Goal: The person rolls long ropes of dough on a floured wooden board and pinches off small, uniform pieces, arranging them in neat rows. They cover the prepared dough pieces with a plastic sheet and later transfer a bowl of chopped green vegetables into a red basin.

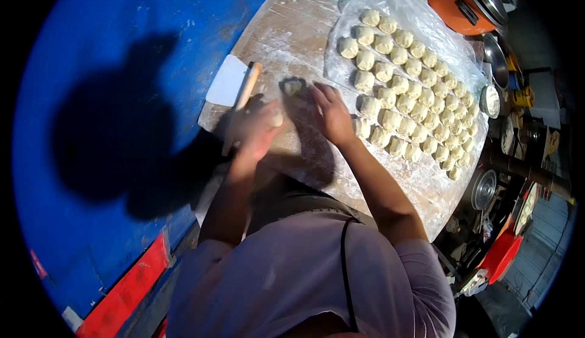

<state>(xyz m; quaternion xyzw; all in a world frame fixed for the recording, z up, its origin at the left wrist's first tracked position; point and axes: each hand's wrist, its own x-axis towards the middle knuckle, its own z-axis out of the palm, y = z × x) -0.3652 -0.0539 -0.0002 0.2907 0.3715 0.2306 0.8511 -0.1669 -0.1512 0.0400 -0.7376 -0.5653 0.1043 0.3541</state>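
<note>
My left hand (259, 127), blurred by motion, is over the near left part of the floured wooden board (297, 18). A pale lump of dough (277, 118) shows at its fingers. My right hand (332, 115) is over the board with bent fingers, and I see nothing in it. Between the hands and slightly farther off, a small dough piece (292, 87) lies in shadow near the right fingertips. A wooden rod (249, 86) reaches under my left hand, beside a flat pale rectangular sheet or blade (227, 81).
Rows of cut dough pieces (413, 90) cover the right of the board, many on clear plastic film (402, 7). An orange lidded pot (450, 4) stands at the far right, near a bowl of white powder (490, 101). A blue wall-like surface (100, 27) borders the left.
</note>
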